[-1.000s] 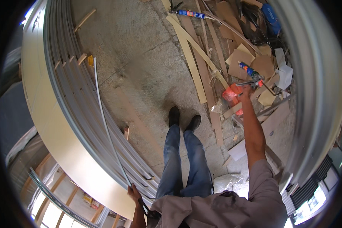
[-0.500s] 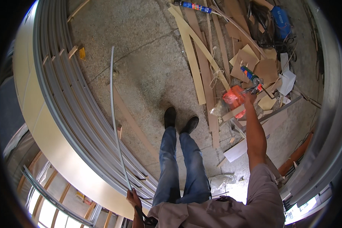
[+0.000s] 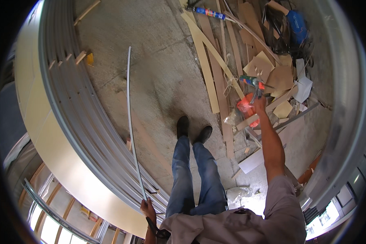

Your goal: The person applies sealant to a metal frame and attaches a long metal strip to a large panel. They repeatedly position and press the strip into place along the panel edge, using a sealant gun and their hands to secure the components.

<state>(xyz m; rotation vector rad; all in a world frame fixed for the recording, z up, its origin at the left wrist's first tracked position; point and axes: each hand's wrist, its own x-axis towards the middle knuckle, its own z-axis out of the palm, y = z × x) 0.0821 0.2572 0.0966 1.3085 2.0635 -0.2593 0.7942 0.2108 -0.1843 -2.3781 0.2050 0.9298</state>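
My left hand (image 3: 148, 208), low in the view left of my legs, is closed around the lower end of a long, thin grey strip (image 3: 129, 101). The strip stretches away from me with a slight bend, above the concrete floor. At right, my right arm reaches forward, and my right hand (image 3: 259, 102) grips a caulking gun (image 3: 254, 81) loaded with a dark green and blue tube. Its tube points left; the fingers round the handle are partly blurred. Just below that hand lies a bright orange plastic bag (image 3: 245, 106).
Long grey metal profiles (image 3: 69, 101) lie stacked along the left, beside a cream panel (image 3: 40, 97). Cardboard scraps (image 3: 282, 77) and long tan strips (image 3: 205, 69) litter the right floor. Another sealant tube (image 3: 209, 13) and a blue bag (image 3: 297, 26) lie at the far right.
The caulking gun has moved slightly left and turned, its tube now pointing more to the left. The far end of the grey strip has swung right, and my left hand has shifted slightly right.
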